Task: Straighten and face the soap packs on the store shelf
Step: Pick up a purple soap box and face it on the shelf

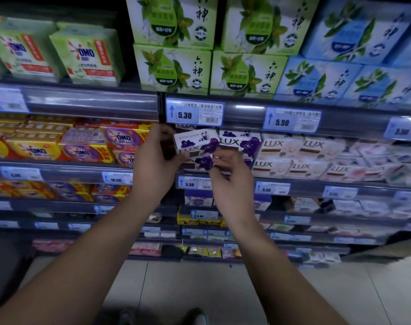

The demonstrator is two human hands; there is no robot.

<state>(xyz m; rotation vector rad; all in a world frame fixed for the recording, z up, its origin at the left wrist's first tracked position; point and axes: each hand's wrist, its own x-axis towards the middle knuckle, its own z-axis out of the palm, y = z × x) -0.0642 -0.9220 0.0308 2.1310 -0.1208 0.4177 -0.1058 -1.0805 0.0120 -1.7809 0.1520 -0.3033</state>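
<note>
My left hand [156, 158] grips the left end of a white Lux soap pack with purple flowers [196, 141], held slightly tilted in front of the second shelf. My right hand [230, 177] is just below and to the right, its fingertips pinching at the lower purple Lux pack [203, 163] that lies on the shelf. More purple Lux packs [240, 143] stand to the right in the same row, label outward. Cream and pink Lux packs [291, 156] continue further right in two stacked layers.
Green [174, 66] and blue [321, 80] boxed soaps fill the top shelf. OMO laundry soap bars [87, 148] sit left of the Lux row. Price tags [195, 112] line the shelf rails. Lower shelves hold more small packs; a tiled floor [199, 285] lies below.
</note>
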